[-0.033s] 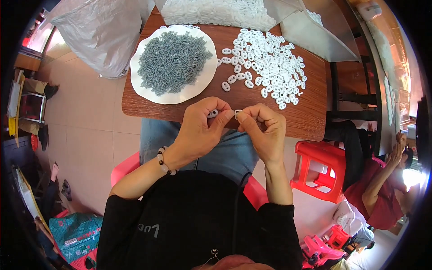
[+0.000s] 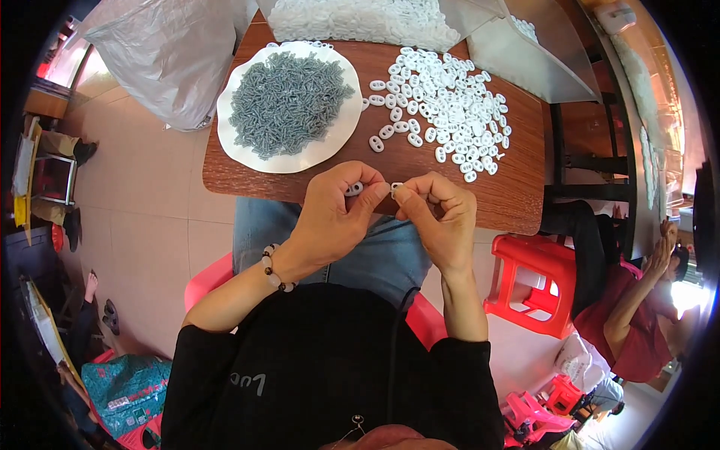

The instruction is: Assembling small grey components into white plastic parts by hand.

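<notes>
My left hand [image 2: 337, 214] is closed in front of the table's near edge. A white oval two-hole piece [image 2: 355, 189] shows in the curl of its fingers. The left thumb and index fingertips press together; anything tiny between them is hidden. My right hand [image 2: 441, 217] pinches a small white plastic piece with a hole [image 2: 396, 188] right beside the left fingertips. Beyond my left hand, a white wavy-rimmed plate [image 2: 349, 124] holds a heap of small grey, screw-like plugs [image 2: 289, 101]. Farther right lies a loose pile of white oval two-hole pieces [image 2: 457, 105].
A brown wooden table [image 2: 315, 180] bears these things. At its back stands a bin of white pieces [image 2: 367, 22], with a metal chute [image 2: 525, 64] on the right. A red stool [image 2: 532, 285] and a seated person [image 2: 630, 330] are to the right; a pale plastic bag [image 2: 169, 67] hangs left.
</notes>
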A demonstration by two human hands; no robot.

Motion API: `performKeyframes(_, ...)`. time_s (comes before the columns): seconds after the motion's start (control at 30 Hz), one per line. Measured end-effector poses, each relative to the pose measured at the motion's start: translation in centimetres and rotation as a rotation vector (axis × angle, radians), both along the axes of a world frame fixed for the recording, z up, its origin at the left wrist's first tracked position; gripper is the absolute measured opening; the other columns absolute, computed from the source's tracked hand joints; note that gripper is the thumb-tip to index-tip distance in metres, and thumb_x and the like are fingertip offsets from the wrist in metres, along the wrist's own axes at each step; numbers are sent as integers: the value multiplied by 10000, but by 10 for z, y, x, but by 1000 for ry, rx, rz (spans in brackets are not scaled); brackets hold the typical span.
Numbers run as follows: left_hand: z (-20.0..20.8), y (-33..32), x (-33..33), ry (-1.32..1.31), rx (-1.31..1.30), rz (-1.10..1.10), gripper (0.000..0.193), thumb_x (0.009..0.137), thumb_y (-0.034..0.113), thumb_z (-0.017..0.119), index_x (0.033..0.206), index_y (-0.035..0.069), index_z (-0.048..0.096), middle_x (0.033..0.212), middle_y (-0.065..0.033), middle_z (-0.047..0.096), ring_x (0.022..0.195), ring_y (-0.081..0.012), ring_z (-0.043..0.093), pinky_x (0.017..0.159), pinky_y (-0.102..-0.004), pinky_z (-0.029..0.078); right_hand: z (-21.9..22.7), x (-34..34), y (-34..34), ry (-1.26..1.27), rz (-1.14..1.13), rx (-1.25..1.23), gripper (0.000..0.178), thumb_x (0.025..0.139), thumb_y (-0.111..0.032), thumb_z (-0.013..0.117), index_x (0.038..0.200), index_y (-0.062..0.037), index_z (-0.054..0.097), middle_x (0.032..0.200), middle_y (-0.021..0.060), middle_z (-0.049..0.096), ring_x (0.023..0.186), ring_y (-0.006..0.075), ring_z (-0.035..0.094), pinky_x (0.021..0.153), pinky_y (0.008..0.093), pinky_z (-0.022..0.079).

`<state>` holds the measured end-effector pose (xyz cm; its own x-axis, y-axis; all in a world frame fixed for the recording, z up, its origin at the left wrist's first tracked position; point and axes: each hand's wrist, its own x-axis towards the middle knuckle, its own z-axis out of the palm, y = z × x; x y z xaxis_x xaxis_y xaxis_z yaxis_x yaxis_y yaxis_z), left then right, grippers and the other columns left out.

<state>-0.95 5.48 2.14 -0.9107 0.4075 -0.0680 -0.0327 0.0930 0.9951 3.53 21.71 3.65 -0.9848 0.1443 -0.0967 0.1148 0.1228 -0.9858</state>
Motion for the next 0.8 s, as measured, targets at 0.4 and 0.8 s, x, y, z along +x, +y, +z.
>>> performKeyframes(0.4, 0, 2, 0, -8, 31, 21, 165, 921, 139, 623, 869, -17, 607, 718, 15, 586, 658, -28, 460, 566, -208, 396, -7, -1, -1, -15, 7, 0, 73, 894, -43, 636, 862, 22, 646, 703, -4, 620, 624, 29, 556, 574, 157, 415)
performKeyframes(0.8, -3, 3, -3, -110, 53, -38, 276, 983, 249, 537, 934, -6, 631, 701, 26, 545, 593, -3, 437, 494, -176, 344, -2, -3, 1, -13, -48, -53, 97, 911, -68, 619, 877, 18, 648, 717, 5, 632, 630, 30, 556, 592, 165, 423)
